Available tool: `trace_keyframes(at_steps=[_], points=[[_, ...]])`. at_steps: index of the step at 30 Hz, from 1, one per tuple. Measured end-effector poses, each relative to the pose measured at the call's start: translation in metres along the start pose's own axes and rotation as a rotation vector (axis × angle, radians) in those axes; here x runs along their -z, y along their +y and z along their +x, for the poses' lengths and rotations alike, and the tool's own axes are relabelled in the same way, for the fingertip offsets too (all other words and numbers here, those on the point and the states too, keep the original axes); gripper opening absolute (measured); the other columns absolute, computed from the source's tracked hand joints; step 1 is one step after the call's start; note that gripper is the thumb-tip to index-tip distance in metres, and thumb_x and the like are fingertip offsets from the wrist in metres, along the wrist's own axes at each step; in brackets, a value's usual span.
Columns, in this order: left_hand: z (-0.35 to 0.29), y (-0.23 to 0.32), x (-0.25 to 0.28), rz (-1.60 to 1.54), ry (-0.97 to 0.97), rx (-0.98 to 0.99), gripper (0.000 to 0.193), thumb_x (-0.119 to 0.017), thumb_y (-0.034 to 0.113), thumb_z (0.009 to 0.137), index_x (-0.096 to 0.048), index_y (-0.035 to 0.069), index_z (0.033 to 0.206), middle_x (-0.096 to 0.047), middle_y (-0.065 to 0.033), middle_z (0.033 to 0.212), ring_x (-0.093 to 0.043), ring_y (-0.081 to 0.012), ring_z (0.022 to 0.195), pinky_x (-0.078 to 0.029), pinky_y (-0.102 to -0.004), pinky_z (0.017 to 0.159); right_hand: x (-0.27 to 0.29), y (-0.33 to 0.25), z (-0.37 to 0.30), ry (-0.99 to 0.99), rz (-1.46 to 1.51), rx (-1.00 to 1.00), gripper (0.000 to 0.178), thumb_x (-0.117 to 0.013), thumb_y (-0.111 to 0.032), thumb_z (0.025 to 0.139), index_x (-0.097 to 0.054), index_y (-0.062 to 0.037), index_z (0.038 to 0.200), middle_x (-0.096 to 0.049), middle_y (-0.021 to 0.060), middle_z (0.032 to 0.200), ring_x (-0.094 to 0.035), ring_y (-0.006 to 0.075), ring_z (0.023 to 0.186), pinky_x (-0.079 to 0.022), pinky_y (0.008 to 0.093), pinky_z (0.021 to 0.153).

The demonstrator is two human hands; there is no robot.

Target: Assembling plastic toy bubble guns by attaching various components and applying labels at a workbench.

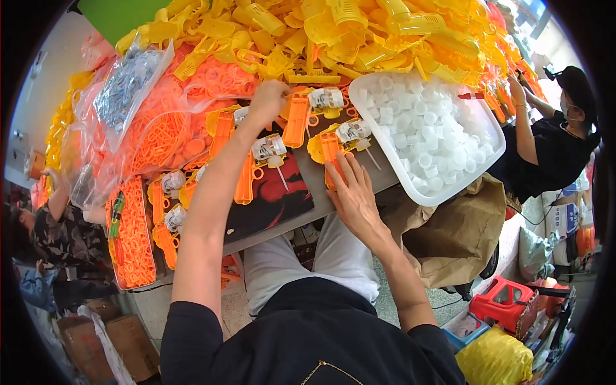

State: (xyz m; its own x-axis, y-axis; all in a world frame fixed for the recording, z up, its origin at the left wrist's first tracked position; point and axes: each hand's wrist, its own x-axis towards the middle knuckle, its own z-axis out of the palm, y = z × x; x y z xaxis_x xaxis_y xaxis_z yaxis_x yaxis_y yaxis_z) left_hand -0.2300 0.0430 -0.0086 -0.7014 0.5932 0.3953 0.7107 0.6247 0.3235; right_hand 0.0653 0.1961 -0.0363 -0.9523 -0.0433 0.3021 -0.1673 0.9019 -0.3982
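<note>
My left hand (268, 102) reaches to the front edge of the yellow pile, its fingers curled down among parts; what they hold, if anything, is hidden. Just right of it lies a partly built toy unit (299, 119) with an orange piece and a clear cylinder with silvery insides. My right hand (354, 204) rests with fingers stretched out, the fingertips touching the orange piece of another unit (330, 149) in a yellow shell. Between my forearms sits a similar unit (247, 176) with a thin white stick, and several more (168, 215) line up left of my left forearm.
Yellow plastic shells (346, 32) heap across the back. A white tub (410, 189) of small white caps stands right. Bags of orange parts (160, 135), blue-grey parts (128, 83) and a box of orange pieces (136, 253) lie left. A brown paper bag (455, 244) hangs right; co-workers sit either side.
</note>
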Motion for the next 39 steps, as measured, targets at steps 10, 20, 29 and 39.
trace_keyframes(at_steps=[10,20,29,39], points=[[-0.034,0.004,0.117,-0.180,-0.360,0.101,0.025,-0.067,0.008,0.082,-0.074,-0.004,0.103,-0.071,-0.0110,0.080,-0.064,-0.0133,0.071,-0.051,-0.0315,0.067,-0.005,-0.002,0.066,0.219,0.165,-0.008,0.042,-0.068,-0.011,0.091,-0.059,-0.0033,0.131,-0.054,0.0195,0.139,-0.049,0.0404,0.129,-0.043,0.0502,0.107],[-0.215,0.055,0.128,-0.325,-0.376,0.287,0.019,-0.065,0.002,0.086,-0.074,-0.004,0.103,-0.072,-0.0096,0.084,-0.065,-0.0131,0.074,-0.050,-0.0295,0.065,-0.031,0.035,0.222,-0.025,-0.581,-0.133,0.011,-0.064,-0.013,0.085,-0.071,-0.0127,0.093,-0.071,0.0081,0.103,-0.069,0.0299,0.101,-0.056,0.0428,0.076],[-0.228,0.047,0.086,-0.082,-0.057,0.239,0.014,-0.067,0.004,0.086,-0.074,-0.001,0.097,-0.071,-0.0191,0.091,-0.069,-0.0377,0.083,-0.054,-0.0438,0.076,-0.048,0.063,0.231,0.188,-0.595,-0.031,0.010,-0.065,-0.011,0.085,-0.074,-0.0127,0.086,-0.075,0.0079,0.086,-0.074,0.0285,0.085,-0.057,0.0427,0.066],[-0.206,0.048,0.087,-0.066,0.011,0.214,0.022,-0.068,0.002,0.085,-0.069,0.000,0.106,-0.069,-0.0171,0.101,-0.068,-0.0369,0.092,-0.054,-0.0450,0.081,0.055,-0.014,0.074,-0.079,0.924,-0.328,0.017,-0.065,-0.019,0.099,-0.068,-0.0044,0.106,-0.067,0.0064,0.092,-0.059,0.0079,0.071,-0.047,0.0244,0.058]])
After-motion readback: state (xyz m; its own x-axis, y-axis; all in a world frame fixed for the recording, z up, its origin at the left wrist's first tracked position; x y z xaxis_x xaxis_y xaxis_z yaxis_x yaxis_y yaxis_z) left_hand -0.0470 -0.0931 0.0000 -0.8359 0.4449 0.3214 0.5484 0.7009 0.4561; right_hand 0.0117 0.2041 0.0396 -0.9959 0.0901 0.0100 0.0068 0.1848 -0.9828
